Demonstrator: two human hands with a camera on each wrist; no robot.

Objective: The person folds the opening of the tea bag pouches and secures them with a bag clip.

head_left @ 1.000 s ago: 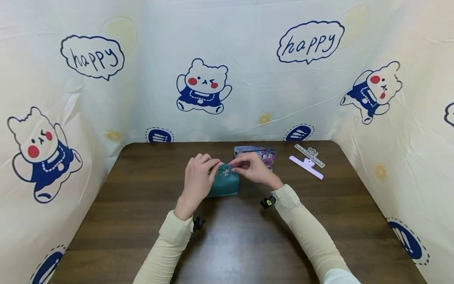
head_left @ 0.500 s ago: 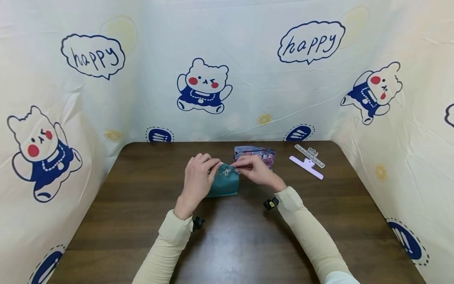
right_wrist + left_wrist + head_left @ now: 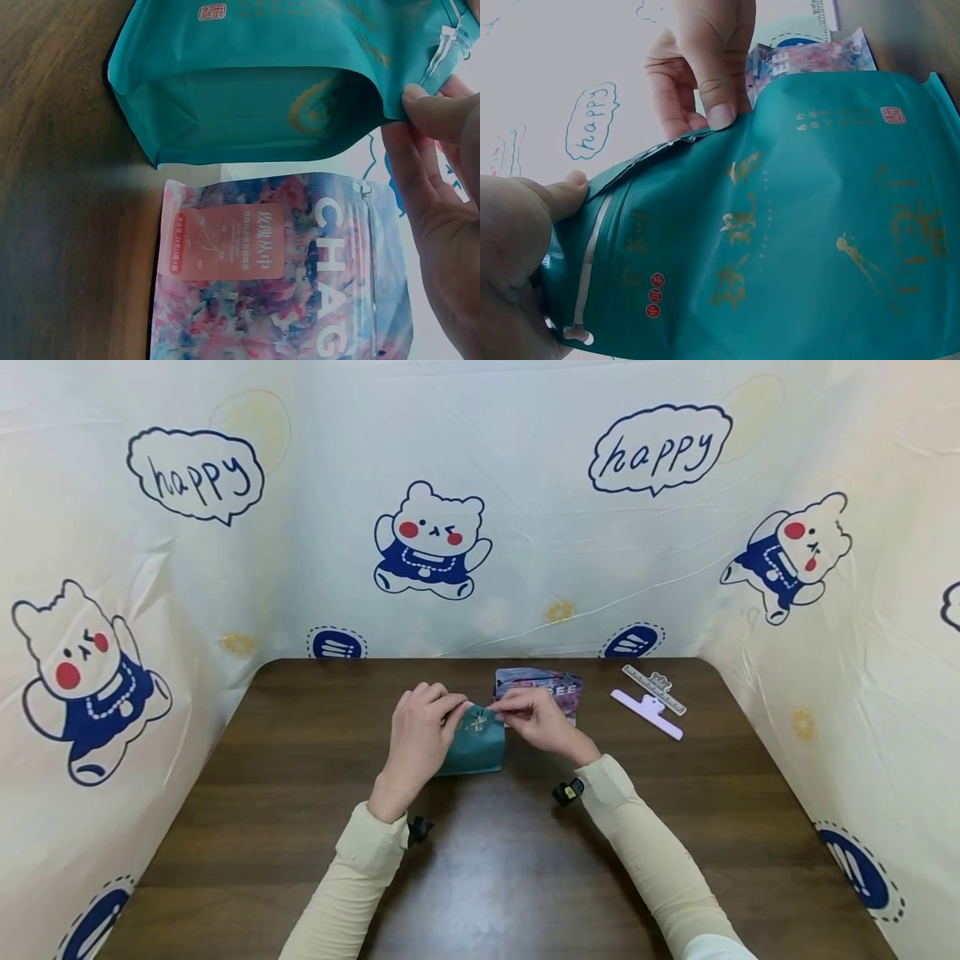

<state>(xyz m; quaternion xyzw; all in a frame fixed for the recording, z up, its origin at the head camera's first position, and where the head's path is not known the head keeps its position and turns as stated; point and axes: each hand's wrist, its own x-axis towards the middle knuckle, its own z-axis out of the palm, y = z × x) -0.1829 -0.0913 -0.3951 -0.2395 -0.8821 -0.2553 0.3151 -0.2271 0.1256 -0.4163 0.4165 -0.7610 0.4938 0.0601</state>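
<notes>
A green tea pouch (image 3: 472, 752) with gold characters stands upright on the table between my two hands. My left hand (image 3: 420, 735) grips its top left corner, thumb in front; several of its fingers are hidden behind the pouch. With thumb and fingers, my right hand (image 3: 536, 717) pinches the pouch's upper right edge. In the left wrist view, a white strip (image 3: 589, 262) runs across the front of the pouch near its top. The right wrist view shows the pouch's side gusset (image 3: 225, 112), and the right thumb and fingers on the edge above it.
Behind the right hand, a pink and blue patterned pouch (image 3: 562, 689) stands on the brown wooden table (image 3: 480, 877). Further right lie a clear clip (image 3: 648, 687) and a purple clip (image 3: 647, 714). A printed cloth (image 3: 525, 568) walls in the table's back and sides.
The right fingertips have shifted slightly to the right along the pouch's top edge, and the right wrist dipped a little. The left hand keeps its grip in the same place.
</notes>
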